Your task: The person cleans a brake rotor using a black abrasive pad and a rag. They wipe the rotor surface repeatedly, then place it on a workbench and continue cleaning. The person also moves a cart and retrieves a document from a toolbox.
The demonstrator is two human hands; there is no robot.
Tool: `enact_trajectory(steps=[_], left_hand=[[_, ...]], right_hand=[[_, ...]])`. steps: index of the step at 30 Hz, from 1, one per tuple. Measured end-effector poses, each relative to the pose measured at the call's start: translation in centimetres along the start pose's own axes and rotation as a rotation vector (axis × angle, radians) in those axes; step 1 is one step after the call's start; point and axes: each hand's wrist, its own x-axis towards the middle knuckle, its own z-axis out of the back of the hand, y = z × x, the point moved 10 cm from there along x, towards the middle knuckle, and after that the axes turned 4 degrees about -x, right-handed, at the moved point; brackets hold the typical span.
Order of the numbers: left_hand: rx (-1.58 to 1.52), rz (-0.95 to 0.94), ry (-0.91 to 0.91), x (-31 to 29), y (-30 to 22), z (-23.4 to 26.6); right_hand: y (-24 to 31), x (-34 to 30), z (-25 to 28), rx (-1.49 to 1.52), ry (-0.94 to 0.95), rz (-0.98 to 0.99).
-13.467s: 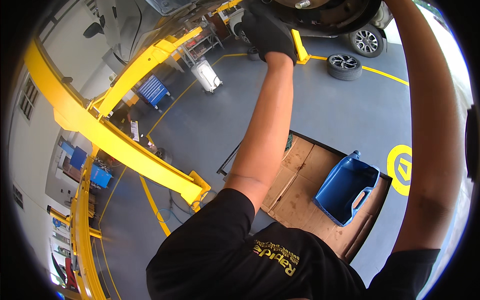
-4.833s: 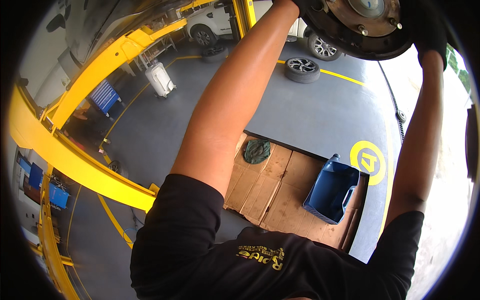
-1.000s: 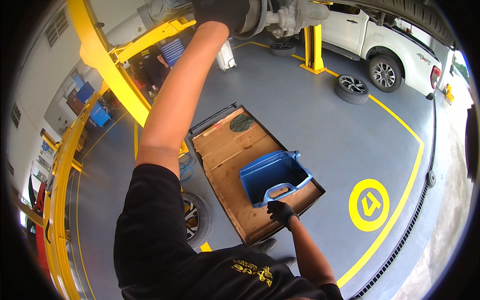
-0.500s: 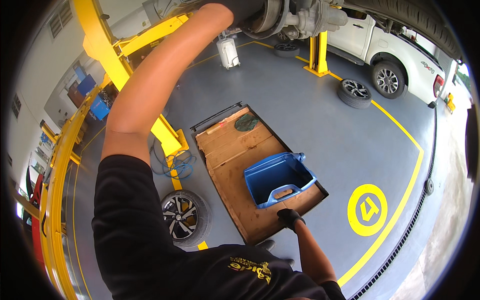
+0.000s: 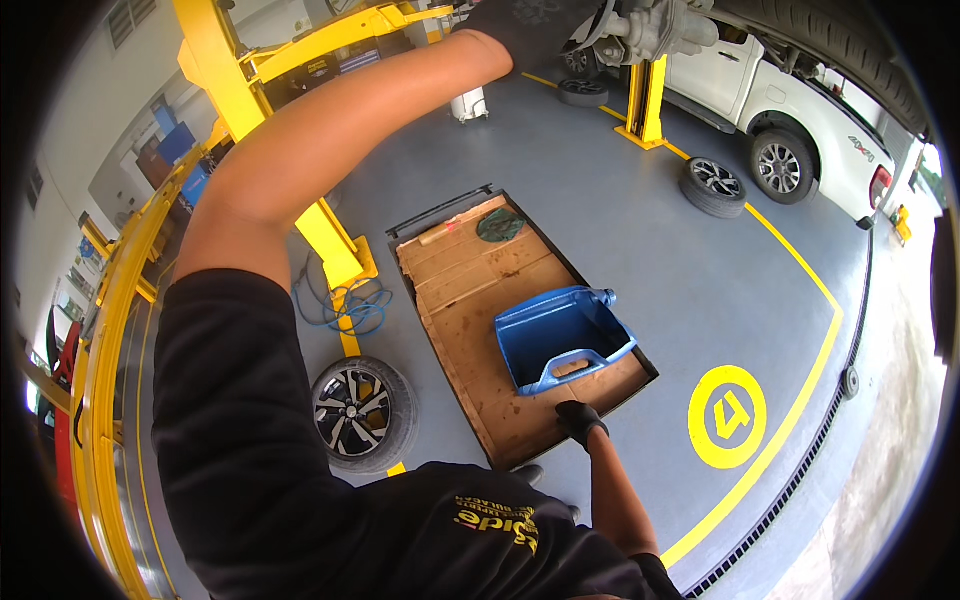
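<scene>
"Beside the metal hub [image 5: 648, 35] on the far side, how is the left hand [image 5: 535, 25] placed?"

"It wears a dark glove and is raised right at the hub's round edge. Its fingertips are hidden, so I cannot tell whether it grips anything or is spread."

"And the right hand [image 5: 580, 422]?"

"Lower down, gloved too, over the near edge of the tray [image 5: 465, 335]. It is just beside the handle of the blue jug [image 5: 545, 375], on the near side. The glove is too dark to tell how the fingers stand, or whether they pinch something."

"Where does the jug lie?"

"On the cardboard lining the tray, toward its near right end. Its upper side is cut open, the handle faces near, and the spout points far and right."

"Anything else on the tray?"

"A dark green cloth [image 5: 501, 225], flat at the far end."

"What lies around it?"

"A loose wheel [image 5: 342, 411] on the floor to the near left, with a blue hose [image 5: 372, 315] beyond it. Far to the right, another wheel [image 5: 716, 180] lies flat near a white truck [image 5: 722, 75]. Near right, a yellow ring [image 5: 697, 416] marks the floor."
</scene>
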Motion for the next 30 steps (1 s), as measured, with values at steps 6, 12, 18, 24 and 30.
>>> enact_trajectory(steps=[6, 12, 18, 24, 30], left_hand=[[0.156, -0.121, 0.071, -0.9, -1.4, -0.8], [0.054, -0.128, 0.347, -4.5, -2.8, -1.7], [-0.532, -0.108, 1.346, -16.5, -4.1, -10.5], [-1.221, -0.098, 0.99, -20.8, -20.2, -5.8], [-3.009, 1.236, 1.199, -24.3, -50.8, 4.9]], right_hand=[[1.7, -1.6, 0.0, 0.029, -0.072, 0.005], [4.4, -2.2, -0.9, 0.215, -0.005, -0.017], [6.0, -6.3, 2.3, 1.022, -0.19, -0.302], [5.5, -17.9, 3.9, 1.291, -0.431, -0.482], [2.9, -31.1, 5.6, 1.416, -0.728, -0.574]])
